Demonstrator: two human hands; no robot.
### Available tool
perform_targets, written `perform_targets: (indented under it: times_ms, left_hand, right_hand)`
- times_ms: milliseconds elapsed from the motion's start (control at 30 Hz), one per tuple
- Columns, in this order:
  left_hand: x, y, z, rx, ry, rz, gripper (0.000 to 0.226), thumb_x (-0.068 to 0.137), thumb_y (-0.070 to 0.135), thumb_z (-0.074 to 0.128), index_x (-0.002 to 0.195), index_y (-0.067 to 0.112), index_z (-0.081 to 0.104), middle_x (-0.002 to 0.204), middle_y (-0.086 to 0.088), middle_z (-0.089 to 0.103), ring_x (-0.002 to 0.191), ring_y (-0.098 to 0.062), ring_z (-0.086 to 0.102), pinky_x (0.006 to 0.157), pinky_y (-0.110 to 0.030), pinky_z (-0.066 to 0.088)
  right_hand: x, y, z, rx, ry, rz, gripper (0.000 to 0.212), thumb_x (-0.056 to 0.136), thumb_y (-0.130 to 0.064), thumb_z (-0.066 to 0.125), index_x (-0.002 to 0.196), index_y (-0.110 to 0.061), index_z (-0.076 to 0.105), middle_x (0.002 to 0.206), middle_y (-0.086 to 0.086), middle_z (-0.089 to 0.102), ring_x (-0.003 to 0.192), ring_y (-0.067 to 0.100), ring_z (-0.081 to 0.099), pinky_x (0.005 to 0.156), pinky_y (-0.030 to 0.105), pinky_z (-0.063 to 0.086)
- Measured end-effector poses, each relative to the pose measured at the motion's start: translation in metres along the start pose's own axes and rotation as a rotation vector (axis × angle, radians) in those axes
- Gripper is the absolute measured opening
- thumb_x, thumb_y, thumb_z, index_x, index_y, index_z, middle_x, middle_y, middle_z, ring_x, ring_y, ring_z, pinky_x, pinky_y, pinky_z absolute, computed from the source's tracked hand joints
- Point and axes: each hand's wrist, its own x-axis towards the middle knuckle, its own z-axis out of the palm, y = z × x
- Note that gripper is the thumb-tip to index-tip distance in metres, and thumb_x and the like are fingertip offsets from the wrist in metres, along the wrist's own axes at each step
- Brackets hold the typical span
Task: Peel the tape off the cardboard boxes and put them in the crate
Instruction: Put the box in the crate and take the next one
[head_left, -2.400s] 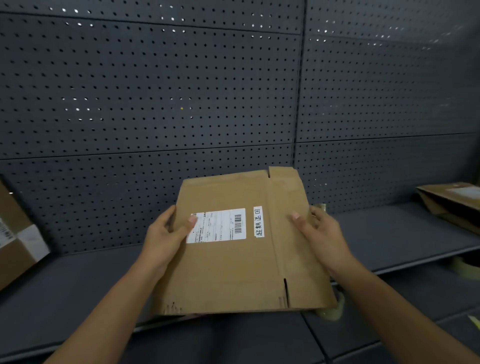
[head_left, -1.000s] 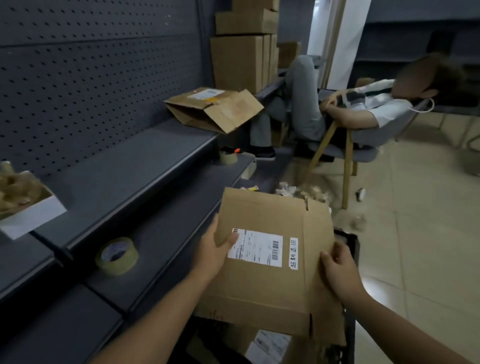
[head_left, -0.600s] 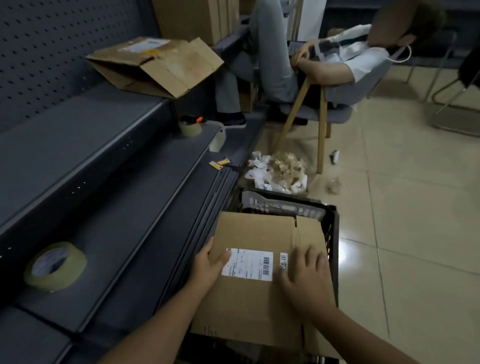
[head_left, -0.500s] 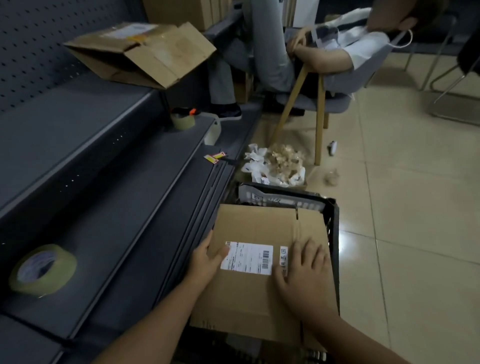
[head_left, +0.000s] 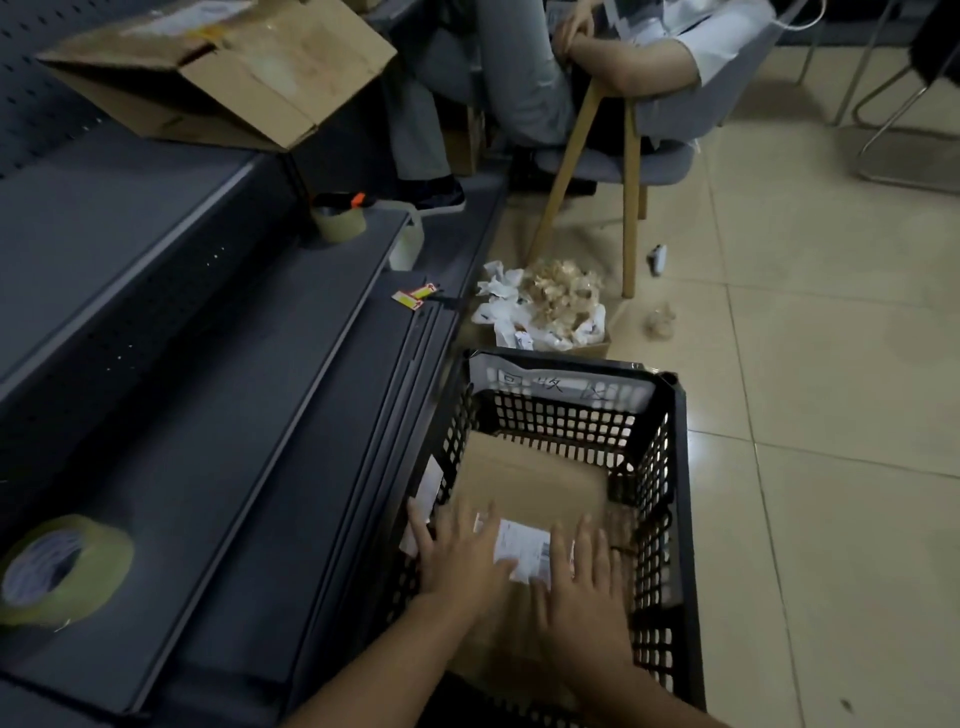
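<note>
A flattened brown cardboard box (head_left: 524, 480) with a white shipping label lies inside the black lattice crate (head_left: 672, 467) on the floor. My left hand (head_left: 462, 558) presses flat on the box's left part, fingers spread. Beside it my right hand (head_left: 582, 577) also presses flat on the box, just right of the label. Another opened cardboard box (head_left: 228, 67) sits on the upper dark shelf at the top left. The bottom of the crate under the box is hidden.
Dark stepped shelves (head_left: 182, 364) run along the left, with a tape roll (head_left: 57, 569) near me and another tape roll (head_left: 337, 221) farther off. A small carton of crumpled tape and paper (head_left: 545, 306) stands beyond the crate. A seated person on a chair (head_left: 587, 98) is behind it.
I turned from the shelf to the crate and lowered the flattened box down into it. Both hands went from gripping its edges to pressing flat on top.
</note>
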Motion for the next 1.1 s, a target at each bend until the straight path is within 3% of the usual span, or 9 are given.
perform_targets:
  times_ms: [100, 167, 300, 400, 467, 533, 667, 800, 1100]
  left_hand:
    - [-0.003, -0.001, 0.042, 0.087, -0.171, 0.026, 0.081, 0.105, 0.067, 0.025, 0.166, 0.026, -0.01, 0.168, -0.02, -0.026, 0.155, -0.051, -0.015, 0.121, -0.065, -0.018]
    - [-0.003, -0.006, 0.064, 0.076, -0.224, 0.008, 0.091, 0.105, 0.063, 0.034, 0.161, 0.023, -0.025, 0.156, -0.021, -0.045, 0.152, -0.054, -0.021, 0.124, -0.062, -0.014]
    - [0.001, -0.007, 0.084, 0.099, -0.19, 0.004, 0.1, 0.102, 0.071, 0.032, 0.157, 0.016, -0.031, 0.154, -0.027, -0.046, 0.15, -0.048, -0.031, 0.126, -0.058, -0.012]
    - [0.013, -0.005, 0.09, 0.068, -0.235, 0.011, 0.112, 0.096, 0.079, 0.036, 0.16, 0.011, -0.025, 0.156, -0.028, -0.042, 0.151, -0.045, -0.032, 0.127, -0.053, -0.004]
    - [0.026, -0.009, 0.095, 0.081, -0.284, 0.026, 0.124, 0.09, 0.08, 0.051, 0.159, 0.012, -0.027, 0.156, -0.026, -0.043, 0.15, -0.045, -0.033, 0.128, -0.052, 0.006]
    - [0.039, -0.015, 0.105, 0.086, -0.308, 0.045, 0.13, 0.087, 0.076, 0.061, 0.158, 0.014, -0.029, 0.156, -0.025, -0.044, 0.149, -0.044, -0.036, 0.127, -0.05, 0.014]
    - [0.054, -0.025, 0.124, 0.093, -0.285, 0.067, 0.133, 0.085, 0.076, 0.064, 0.158, 0.018, -0.031, 0.155, -0.021, -0.047, 0.148, -0.04, -0.039, 0.127, -0.048, 0.012]
    - [0.061, -0.028, 0.132, 0.139, -0.288, 0.075, 0.133, 0.085, 0.075, 0.063, 0.15, 0.021, -0.039, 0.151, -0.02, -0.05, 0.142, -0.038, -0.044, 0.127, -0.047, 0.014]
    - [0.07, -0.025, 0.127, 0.247, -0.298, 0.111, 0.123, 0.094, 0.06, 0.065, 0.157, 0.013, -0.03, 0.157, -0.028, -0.039, 0.152, -0.046, -0.027, 0.124, -0.048, 0.023]
  right_hand:
    - [0.004, 0.001, 0.004, -0.004, -0.03, 0.003, 0.07, 0.107, -0.057, 0.025, 0.165, -0.017, 0.018, 0.169, 0.025, 0.0, 0.155, 0.04, -0.004, 0.117, 0.04, -0.028]
    - [0.014, 0.013, 0.019, 0.116, -0.103, -0.091, 0.067, 0.109, -0.053, 0.023, 0.165, -0.021, 0.005, 0.167, 0.02, -0.017, 0.153, 0.037, -0.018, 0.118, 0.042, -0.022]
    - [0.038, 0.028, 0.061, -0.159, -0.13, -0.175, 0.078, 0.106, -0.052, 0.005, 0.137, -0.013, 0.066, 0.154, 0.023, 0.043, 0.154, 0.038, 0.016, 0.123, 0.043, 0.003]
    - [0.043, 0.035, 0.054, 0.009, -0.139, -0.072, 0.071, 0.108, -0.055, 0.027, 0.166, -0.017, 0.009, 0.167, 0.022, -0.016, 0.155, 0.042, -0.014, 0.129, 0.05, -0.001]
    - [0.044, 0.041, 0.064, 0.149, -0.203, 0.024, 0.086, 0.107, -0.05, 0.041, 0.161, -0.02, -0.019, 0.161, 0.016, -0.039, 0.147, 0.034, -0.032, 0.123, 0.053, -0.004]
    - [0.048, 0.041, 0.075, 0.216, -0.206, 0.107, 0.084, 0.107, -0.048, 0.039, 0.163, -0.015, -0.015, 0.165, 0.019, -0.03, 0.151, 0.036, -0.03, 0.122, 0.051, -0.011]
    - [0.065, 0.031, 0.094, 0.065, -0.128, 0.025, 0.078, 0.084, -0.038, 0.062, 0.145, 0.008, 0.051, 0.163, 0.02, 0.014, 0.145, 0.041, 0.041, 0.118, 0.04, 0.019]
    - [0.075, 0.037, 0.115, 0.108, -0.142, 0.062, 0.073, 0.107, -0.018, 0.039, 0.162, 0.0, -0.006, 0.163, 0.012, -0.032, 0.159, 0.035, -0.004, 0.127, 0.045, 0.008]
    - [0.093, 0.03, 0.1, -0.071, -0.184, -0.014, 0.064, 0.103, -0.023, 0.053, 0.157, -0.008, 0.022, 0.167, 0.019, 0.012, 0.157, 0.033, 0.009, 0.108, 0.035, 0.047]
